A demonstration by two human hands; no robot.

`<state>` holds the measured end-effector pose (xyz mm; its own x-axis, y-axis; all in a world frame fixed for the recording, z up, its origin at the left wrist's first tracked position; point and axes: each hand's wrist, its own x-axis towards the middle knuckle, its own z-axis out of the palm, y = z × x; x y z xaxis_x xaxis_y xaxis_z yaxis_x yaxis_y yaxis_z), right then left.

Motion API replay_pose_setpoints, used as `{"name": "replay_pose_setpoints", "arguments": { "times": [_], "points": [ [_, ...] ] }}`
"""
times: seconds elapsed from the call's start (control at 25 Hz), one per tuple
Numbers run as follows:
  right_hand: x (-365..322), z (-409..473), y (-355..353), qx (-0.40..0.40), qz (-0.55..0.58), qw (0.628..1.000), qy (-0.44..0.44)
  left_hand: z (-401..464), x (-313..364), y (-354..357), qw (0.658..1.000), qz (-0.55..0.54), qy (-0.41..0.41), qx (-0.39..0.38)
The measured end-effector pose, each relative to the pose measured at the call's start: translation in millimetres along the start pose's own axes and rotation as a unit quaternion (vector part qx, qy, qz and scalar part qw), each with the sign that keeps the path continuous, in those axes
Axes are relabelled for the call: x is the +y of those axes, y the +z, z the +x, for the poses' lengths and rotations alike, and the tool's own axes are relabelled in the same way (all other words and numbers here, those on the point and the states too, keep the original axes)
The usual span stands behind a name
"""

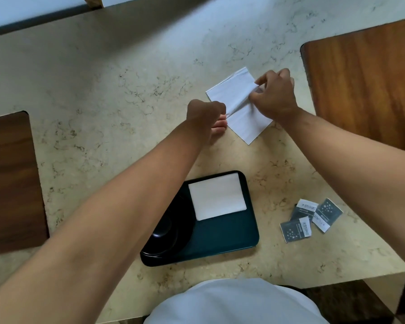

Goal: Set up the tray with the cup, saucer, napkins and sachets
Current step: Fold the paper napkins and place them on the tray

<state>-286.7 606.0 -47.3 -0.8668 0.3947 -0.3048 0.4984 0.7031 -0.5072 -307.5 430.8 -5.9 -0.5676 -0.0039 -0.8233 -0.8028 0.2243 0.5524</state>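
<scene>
A dark teal tray (222, 239) lies on the marble table near me. On its far half sits a folded white napkin (216, 199); a black cup on a black saucer (160, 237) stands at its left end, partly hidden by my left forearm. Farther out, a second white napkin (234, 97) lies on the table. My right hand (275, 95) pinches its right side, lifting a fold. My left hand (205, 113) grips its left edge with curled fingers. Three grey-and-white sachets (310, 218) lie on the table right of the tray.
A brown wooden board (369, 83) lies at the far right and a darker one (9, 181) at the left. The table's near edge (337, 279) runs just in front of my white clothing.
</scene>
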Motion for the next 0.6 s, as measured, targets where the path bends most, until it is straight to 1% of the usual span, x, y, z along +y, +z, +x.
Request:
{"name": "replay_pose_setpoints", "arguments": {
  "times": [0.08, 0.16, 0.24, 0.4, 0.52, 0.6],
  "points": [
    [0, 0, -2, -0.016, 0.005, 1.0, -0.011, 0, 1, -1, 1.0, 0.002, -0.006, -0.004],
    [-1, -6, -6, -0.015, 0.01, 0.999, -0.044, -2, -1, -3, 1.0, 0.013, -0.001, -0.012],
    [-2, -16, -11, -0.014, 0.042, 0.997, -0.063, -6, -4, -6, 0.999, 0.02, 0.01, -0.027],
    [-7, -36, -21, -0.072, 0.096, 0.99, -0.076, -15, -12, -16, 0.998, 0.051, 0.032, -0.03],
    [-12, -53, -28, -0.104, 0.107, 0.985, -0.084, -23, -22, -26, 0.995, 0.081, 0.048, -0.024],
    [-18, -65, -29, -0.109, 0.148, 0.981, -0.06, -28, -30, -35, 0.995, 0.088, 0.043, -0.016]
  ]
}}
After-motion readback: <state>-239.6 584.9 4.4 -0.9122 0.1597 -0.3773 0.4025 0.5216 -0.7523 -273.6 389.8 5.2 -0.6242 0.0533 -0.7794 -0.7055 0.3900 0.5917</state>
